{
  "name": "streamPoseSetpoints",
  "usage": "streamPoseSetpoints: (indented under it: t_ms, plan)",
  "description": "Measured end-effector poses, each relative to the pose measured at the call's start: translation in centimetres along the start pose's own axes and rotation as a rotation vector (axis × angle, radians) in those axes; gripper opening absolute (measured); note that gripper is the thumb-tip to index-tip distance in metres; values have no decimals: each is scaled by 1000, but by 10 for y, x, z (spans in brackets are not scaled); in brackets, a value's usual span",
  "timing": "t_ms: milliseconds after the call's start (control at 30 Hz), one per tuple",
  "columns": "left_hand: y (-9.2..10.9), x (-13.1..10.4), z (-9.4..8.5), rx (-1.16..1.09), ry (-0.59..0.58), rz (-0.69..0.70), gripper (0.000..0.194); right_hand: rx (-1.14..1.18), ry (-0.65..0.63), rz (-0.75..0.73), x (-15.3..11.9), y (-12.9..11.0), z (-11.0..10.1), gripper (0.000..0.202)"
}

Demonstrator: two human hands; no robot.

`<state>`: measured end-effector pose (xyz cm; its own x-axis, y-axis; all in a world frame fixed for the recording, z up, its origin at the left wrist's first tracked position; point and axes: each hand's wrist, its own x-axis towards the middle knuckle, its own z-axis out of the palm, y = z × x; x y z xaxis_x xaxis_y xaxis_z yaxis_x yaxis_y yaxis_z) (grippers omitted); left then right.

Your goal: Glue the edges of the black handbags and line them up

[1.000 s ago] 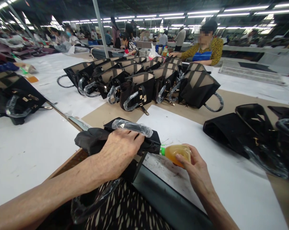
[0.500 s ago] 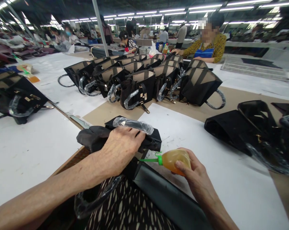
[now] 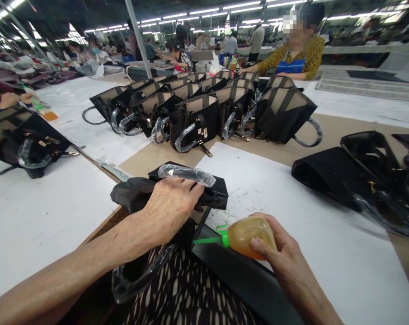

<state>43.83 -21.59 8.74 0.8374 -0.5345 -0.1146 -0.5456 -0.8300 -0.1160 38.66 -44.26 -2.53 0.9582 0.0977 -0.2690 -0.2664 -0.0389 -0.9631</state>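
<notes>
My left hand [image 3: 172, 205] is closed on a black handbag [image 3: 218, 192] at the table edge, its fingers beneath a handle wrapped in clear plastic [image 3: 187, 174]. A second plastic-wrapped handle [image 3: 129, 286] hangs down over my lap. My right hand [image 3: 279, 248] grips a squeeze bottle [image 3: 250, 234] of amber liquid, held on its side. The bottle's thin green nozzle [image 3: 207, 240] points left, at the edge of a black panel [image 3: 238, 280] lying slanted across my lap. Whether the nozzle tip touches the panel, I cannot tell.
Several black handbags [image 3: 199, 119] stand grouped across the table, with more at the left [image 3: 31, 140] and right [image 3: 346, 171]. A co-worker in a yellow patterned top [image 3: 292, 54] sits opposite. Another person's hands [image 3: 17, 97] and an amber bottle [image 3: 48, 115] are at far left.
The bottle in my right hand has moved slightly down, its nozzle tip shifting left and lower along the panel's edge. My left hand keeps its hold on the handbag.
</notes>
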Motion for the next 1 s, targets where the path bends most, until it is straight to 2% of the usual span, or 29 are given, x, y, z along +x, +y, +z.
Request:
streamPoseSetpoints:
  t_ms: [167,333,600,733,867,1000]
  plan:
    - [-3,-1,14,111,129,22,24,119,-12,84,-3,6,-3,43]
    - [-2,-1,16,122,134,28,20,236,2,147,-3,11,-1,40]
    - [-1,0,14,135,156,21,26,310,20,183,-6,3,11,37]
    - [-2,0,15,134,137,14,27,275,-5,201,-13,3,12,38]
    - [-2,1,16,131,155,17,24,203,58,209,-20,-2,15,43]
    - [-1,1,14,128,140,32,27,101,176,129,-22,-13,17,45]
